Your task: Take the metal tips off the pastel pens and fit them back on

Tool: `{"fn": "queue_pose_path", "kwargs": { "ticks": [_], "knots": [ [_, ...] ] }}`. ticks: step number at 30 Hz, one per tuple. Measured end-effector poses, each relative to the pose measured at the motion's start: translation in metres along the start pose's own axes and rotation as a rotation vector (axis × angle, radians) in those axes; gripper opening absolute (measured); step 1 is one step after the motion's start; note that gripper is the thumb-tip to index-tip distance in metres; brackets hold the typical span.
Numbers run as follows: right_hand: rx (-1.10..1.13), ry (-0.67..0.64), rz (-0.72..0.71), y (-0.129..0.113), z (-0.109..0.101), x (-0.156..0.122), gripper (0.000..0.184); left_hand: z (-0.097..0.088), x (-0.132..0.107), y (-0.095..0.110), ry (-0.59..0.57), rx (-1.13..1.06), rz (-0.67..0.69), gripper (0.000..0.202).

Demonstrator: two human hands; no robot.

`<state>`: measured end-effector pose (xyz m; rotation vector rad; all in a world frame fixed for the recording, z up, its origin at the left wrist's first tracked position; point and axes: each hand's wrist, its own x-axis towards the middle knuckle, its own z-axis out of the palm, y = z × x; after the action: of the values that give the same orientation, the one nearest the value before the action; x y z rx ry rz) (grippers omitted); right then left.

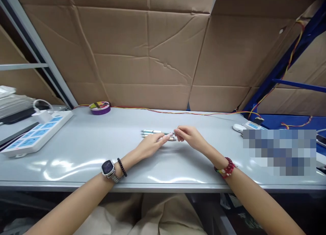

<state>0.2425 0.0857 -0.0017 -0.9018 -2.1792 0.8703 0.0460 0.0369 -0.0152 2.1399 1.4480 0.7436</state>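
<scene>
A few pens (152,132) lie side by side on the grey table (84,150), pointing left to right. My left hand (150,146) rests on the table just in front of them, fingers stretched toward their right ends and touching a pen there. My right hand (189,137) meets them from the right, fingertips pinched on the tip end of a pen (172,135). A watch and a dark bead bracelet sit on my left wrist; a red bead bracelet is on my right.
A white power strip (35,133) with a plug lies at the left. A purple tape roll (100,107) and a coloured wire (178,112) run along the cardboard back wall. Small white devices (244,127) sit at the right, near a blurred patch.
</scene>
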Motion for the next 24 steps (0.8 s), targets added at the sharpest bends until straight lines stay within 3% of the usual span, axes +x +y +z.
{"fn": "queue_pose_path", "kwargs": {
  "ticks": [5, 14, 24],
  "knots": [
    [0.059, 0.028, -0.045, 0.0001, -0.0049, 0.0004, 0.018, -0.001, 0.0, -0.0005, 0.015, 0.043, 0.025, 0.049],
    [0.135, 0.061, -0.051, -0.0001, -0.0061, 0.0, 0.02, 0.0009, -0.0036, 0.0016, 0.057, 0.098, 0.114, 0.035],
    [0.12, 0.048, -0.062, -0.0014, -0.0031, -0.0018, 0.022, -0.0013, -0.004, 0.0031, 0.079, 0.069, 0.182, 0.037]
  ]
}}
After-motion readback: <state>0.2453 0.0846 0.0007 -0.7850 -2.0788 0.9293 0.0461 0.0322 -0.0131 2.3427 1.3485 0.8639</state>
